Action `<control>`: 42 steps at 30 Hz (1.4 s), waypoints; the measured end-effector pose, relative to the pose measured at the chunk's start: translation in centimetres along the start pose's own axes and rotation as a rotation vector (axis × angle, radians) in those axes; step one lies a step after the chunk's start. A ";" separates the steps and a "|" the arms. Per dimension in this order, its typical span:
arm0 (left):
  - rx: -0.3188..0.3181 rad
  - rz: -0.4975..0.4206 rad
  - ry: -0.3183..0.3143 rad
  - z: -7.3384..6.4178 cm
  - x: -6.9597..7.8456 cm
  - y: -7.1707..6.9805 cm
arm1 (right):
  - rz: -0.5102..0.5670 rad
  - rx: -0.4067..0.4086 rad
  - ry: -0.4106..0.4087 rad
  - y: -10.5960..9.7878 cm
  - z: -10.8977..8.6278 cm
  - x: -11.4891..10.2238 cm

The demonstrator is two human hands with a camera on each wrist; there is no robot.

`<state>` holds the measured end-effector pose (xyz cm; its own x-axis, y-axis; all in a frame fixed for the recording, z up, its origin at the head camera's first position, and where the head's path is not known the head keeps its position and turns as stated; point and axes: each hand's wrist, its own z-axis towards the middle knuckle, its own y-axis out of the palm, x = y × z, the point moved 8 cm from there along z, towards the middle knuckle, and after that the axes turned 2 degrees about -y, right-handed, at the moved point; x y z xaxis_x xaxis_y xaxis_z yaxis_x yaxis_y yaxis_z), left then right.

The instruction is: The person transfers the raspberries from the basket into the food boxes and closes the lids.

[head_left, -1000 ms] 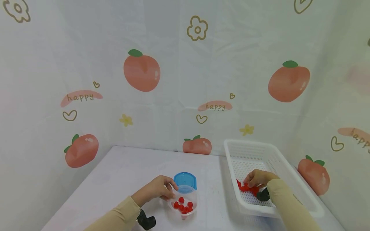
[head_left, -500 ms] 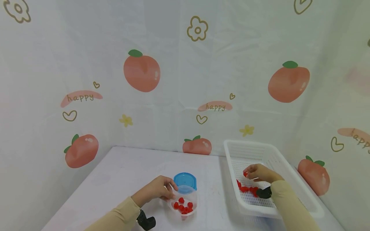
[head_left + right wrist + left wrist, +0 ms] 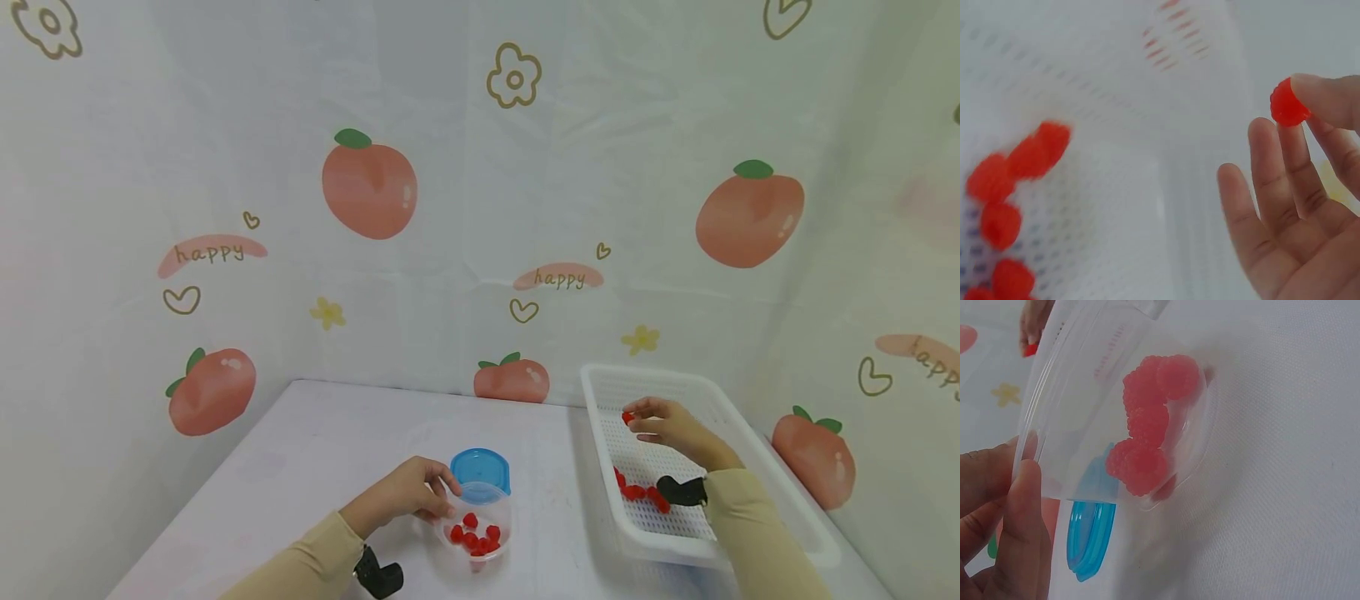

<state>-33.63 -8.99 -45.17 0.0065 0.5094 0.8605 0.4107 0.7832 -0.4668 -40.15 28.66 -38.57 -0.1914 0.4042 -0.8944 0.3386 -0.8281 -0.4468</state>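
My left hand pinches the rim of a clear plastic tub between thumb and fingers. Several red raspberries lie in the bottom of that tub. Over the white basket, my right hand holds a single raspberry between thumb and fingertips, its other fingers spread. Below it, more raspberries sit in a loose row on the basket's perforated floor, along its left side. A blue lid lies on the table just behind the tub, partly seen through its wall.
The white table stretches between tub and basket. The basket's raised left wall stands between my right hand and the tub. Behind the table hangs a white curtain printed with peaches. Black wrist cameras sit under both wrists.
My right hand has picked a raspberry from the row in the basket and lifted it up and away toward the basket's far end. My left hand stays on the tub.
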 end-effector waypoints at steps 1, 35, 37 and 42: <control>0.001 0.001 -0.001 0.0 0.0 0.0 | 0.006 0.006 -0.015 -0.1 -0.1 -0.4; -0.007 -0.004 -0.004 -0.1 0.2 0.1 | 0.457 0.207 -0.188 10.5 -1.3 -9.1; -0.008 -0.009 -0.003 0.0 0.2 0.1 | 0.454 0.200 -0.161 11.7 -1.3 -8.9; -0.010 -0.012 0.003 0.0 0.1 0.1 | 0.409 0.159 -0.105 14.5 -1.3 -8.1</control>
<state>-33.62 -8.86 -45.10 0.0043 0.4993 0.8664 0.4197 0.7855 -0.4548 -32.54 13.87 -37.81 -0.1668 -0.0037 -0.9860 0.2614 -0.9644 -0.0407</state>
